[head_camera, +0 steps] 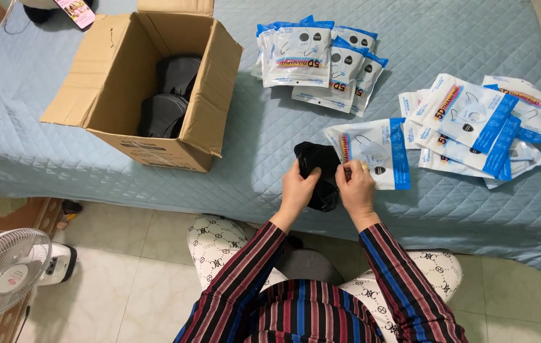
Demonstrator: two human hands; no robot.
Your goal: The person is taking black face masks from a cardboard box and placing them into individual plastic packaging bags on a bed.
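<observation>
In the head view, a soft black mask stack [318,174] is gripped between both hands over the quilted bed [92,162] edge: the left hand [297,189] is closed on its left side, the right hand [354,185] pinched on its right. The glossy white-and-blue pouch [375,152] lies just right, nearer the right hand, mouth toward the masks. An open cardboard box [124,95] stands well left.

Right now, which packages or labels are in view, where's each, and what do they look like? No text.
Cardboard box: upper left on the bed, brown, flaps open, dark masks inside.
Pouch stack: top centre, flat white-and-blue packets, fanned.
Loose pouch pile: right side, white and blue, scattered.
Single pouch: centre, by the right hand.
Black masks: held in both hands, left hand.
</observation>
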